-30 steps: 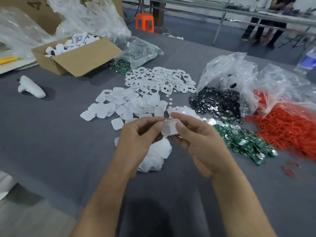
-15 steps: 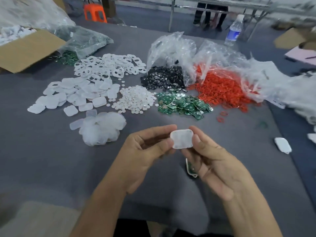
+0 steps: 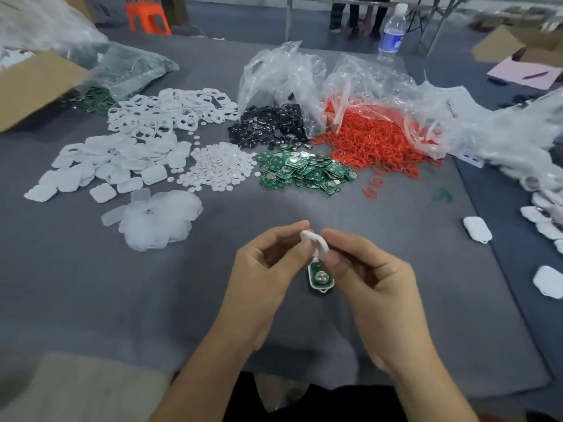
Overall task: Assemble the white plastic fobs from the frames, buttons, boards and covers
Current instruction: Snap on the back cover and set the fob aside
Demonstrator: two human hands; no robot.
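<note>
My left hand (image 3: 265, 269) and my right hand (image 3: 365, 275) together pinch a small white cover (image 3: 315, 242), tilted on edge between the fingertips. Just below it on the grey table lies an open fob frame with a green board (image 3: 320, 277) inside. Farther back lie piles of white covers (image 3: 122, 162), white frames (image 3: 173, 112), round white buttons (image 3: 219, 170), green boards (image 3: 301, 173) and translucent pieces (image 3: 158, 219).
Black parts (image 3: 271, 126) and red rings (image 3: 374, 138) spill from clear bags behind the boards. A cardboard box (image 3: 33, 86) stands at the far left, a water bottle (image 3: 391, 35) at the back. Finished white fobs (image 3: 476, 228) lie at the right edge.
The view has swung right and down. The cover, flat between my fingertips before, is now tilted on edge, and the frame with the board shows beneath my hands.
</note>
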